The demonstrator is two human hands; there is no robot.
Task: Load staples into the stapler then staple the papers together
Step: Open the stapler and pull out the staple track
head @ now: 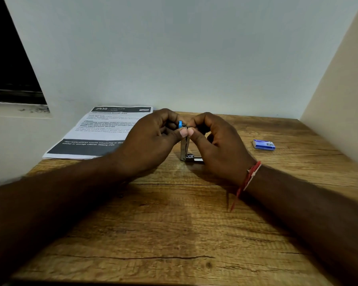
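Observation:
A small metal stapler with a blue plastic part at its top stands swung open on the wooden table, its base flat and its upper arm upright. My left hand grips the upper arm near the blue tip. My right hand meets it from the right, thumb and fingers pinched at the top of the arm; what they pinch is hidden. Printed papers lie flat at the back left, partly under my left hand. A small blue staple box lies shut at the right.
A white wall runs along the table's far edge and a beige panel bounds the right side. A dark window opening with a sill sits at the upper left. A red thread bracelet circles my right wrist.

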